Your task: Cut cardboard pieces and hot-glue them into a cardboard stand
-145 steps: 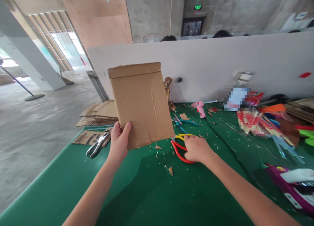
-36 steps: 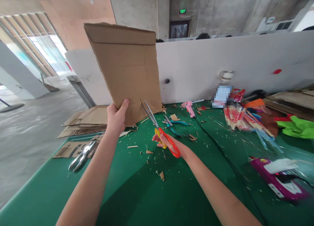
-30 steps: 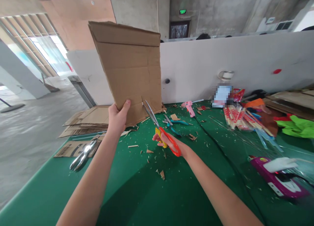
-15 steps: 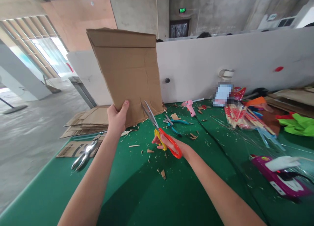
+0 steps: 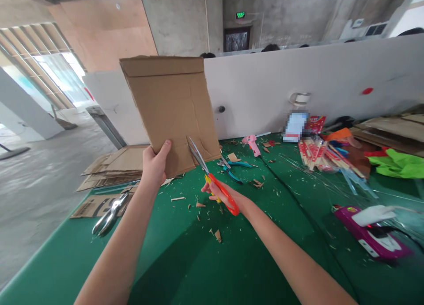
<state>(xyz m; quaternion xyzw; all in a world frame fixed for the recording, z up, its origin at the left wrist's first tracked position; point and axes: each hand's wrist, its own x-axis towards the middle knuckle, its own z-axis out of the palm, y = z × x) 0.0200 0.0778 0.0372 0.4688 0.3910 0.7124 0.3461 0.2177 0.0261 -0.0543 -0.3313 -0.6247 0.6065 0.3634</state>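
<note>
A tall brown cardboard sheet [image 5: 168, 106], folded along its top, stands up above the table. My left hand [image 5: 155, 164] is closed on its lower left edge, thumb on the near face. My right hand [image 5: 222, 193] is closed around the handles of scissors [image 5: 228, 200], one handle red-orange and the other yellow. The scissor blades point up and left at the sheet's lower part, nearly together. A slit line shows in the cardboard near the tips; I cannot tell how much of the blades is in it.
Flat cardboard pieces [image 5: 114, 163] lie behind my left arm, near silver pliers [image 5: 111, 213]. Blue-handled pliers [image 5: 235, 165] and a pink glue gun [image 5: 251, 143] lie beyond the scissors. On the right are a purple power strip [image 5: 371, 232], wrapped chopsticks [image 5: 313, 152] and green cloth [image 5: 397, 163]. Scraps litter the table.
The scissor blades have come closer together, and the yellow handle has drawn toward the red-orange one. The sheet's top has dropped a little. The whole view has shifted slightly.
</note>
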